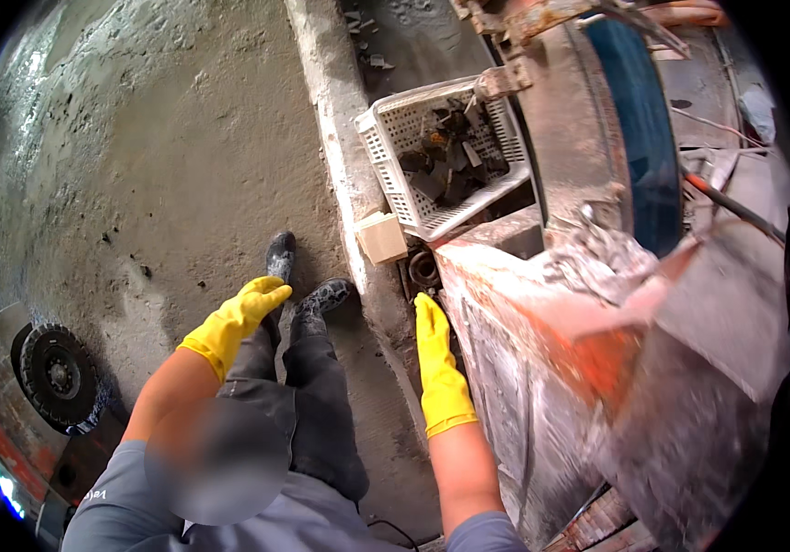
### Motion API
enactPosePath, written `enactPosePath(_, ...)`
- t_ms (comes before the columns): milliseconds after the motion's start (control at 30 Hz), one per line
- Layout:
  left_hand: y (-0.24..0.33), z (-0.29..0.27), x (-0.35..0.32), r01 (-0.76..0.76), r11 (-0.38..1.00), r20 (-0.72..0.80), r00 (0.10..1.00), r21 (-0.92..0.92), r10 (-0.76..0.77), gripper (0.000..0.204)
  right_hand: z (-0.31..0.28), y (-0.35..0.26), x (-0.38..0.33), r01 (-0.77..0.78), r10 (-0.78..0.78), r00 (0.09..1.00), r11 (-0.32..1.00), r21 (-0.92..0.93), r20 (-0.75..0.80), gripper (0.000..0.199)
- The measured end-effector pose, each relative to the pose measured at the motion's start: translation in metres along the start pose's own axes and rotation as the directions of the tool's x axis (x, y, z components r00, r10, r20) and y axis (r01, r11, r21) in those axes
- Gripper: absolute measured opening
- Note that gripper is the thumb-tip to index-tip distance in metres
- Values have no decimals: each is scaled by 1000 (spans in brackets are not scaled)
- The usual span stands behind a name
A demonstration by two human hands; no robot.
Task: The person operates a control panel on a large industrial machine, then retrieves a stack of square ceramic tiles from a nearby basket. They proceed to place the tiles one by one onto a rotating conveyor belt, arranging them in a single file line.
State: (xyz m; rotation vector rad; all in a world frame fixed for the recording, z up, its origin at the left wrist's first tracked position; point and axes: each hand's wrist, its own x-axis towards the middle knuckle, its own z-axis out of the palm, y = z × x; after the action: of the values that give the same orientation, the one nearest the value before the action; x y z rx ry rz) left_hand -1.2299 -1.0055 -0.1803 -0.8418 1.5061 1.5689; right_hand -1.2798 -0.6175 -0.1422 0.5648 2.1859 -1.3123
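Note:
My left hand (240,320), in a yellow rubber glove, hangs over the wet floor by my boots with its fingers stretched out and nothing in it. The right hand (437,354) wears a matching glove; its fingers are extended beside the rusty, grey-crusted machine (515,340). Just ahead of its fingertips is a dark round ring-shaped part (423,269). A small stack of beige slabs (381,239) rests on the concrete curb, against a white plastic crate (386,175). Inside the crate lie dark broken pieces (455,152).
A raised concrete curb (326,101) runs along my right side. Muddy, wet floor (183,156) spreads to the left, where a vehicle's black wheel (57,375) stands. Beyond the crate are a blue curved panel (629,129) and a crumpled cloth-like heap (602,262) on the machine.

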Motion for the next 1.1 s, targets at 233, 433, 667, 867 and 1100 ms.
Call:
enactPosePath(233,-40,57,168,85,975,40,996,-204,-79,75,15,29,178,-174,163,963,984,33,213,57)
enactPosePath(433,-7,118,243,252,711,69,959,-657,-276,86,55,54,252,-281,170,894,934,221,416,55)
enactPosePath(667,-71,164,340,166,396,70,967,-903,-247,83,72,82,300,-163,82,874,978,131,480,59)
enactPosePath(867,-70,193,354,38,176,20,994,-984,-103,62,81,76,313,-212,179,868,977,18,463,51)
enactPosePath(1100,-41,168,330,177,53,160,958,-983,-236,52,118,78,294,-672,335,684,634,382,648,57)
